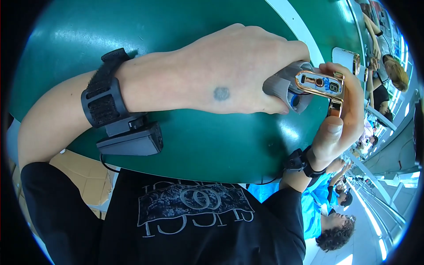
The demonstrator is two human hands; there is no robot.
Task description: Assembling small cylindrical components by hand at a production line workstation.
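My left hand [234, 66] reaches across from the left, its fingers and thumb wrapped round a hollow grey plastic housing [285, 84]. A round blue part [294, 100] shows inside the housing's open end, and a thin dark wire runs near it. On the right, my right hand [346, 106] grips a small gold-rimmed frame [320, 85] with rounded ends, between the fingers and thumb. A white and blue face with small components shows within the frame. Frame and housing are close together at the open end; whether they touch, I cannot tell.
The green tabletop [198, 141] has a white strip [293, 20] along its far right part. Beyond the strip lies a white and gold device [346, 60]. Several people sit at the right, one in blue [311, 212]. A cardboard box [81, 174] stands below the table's near left edge.
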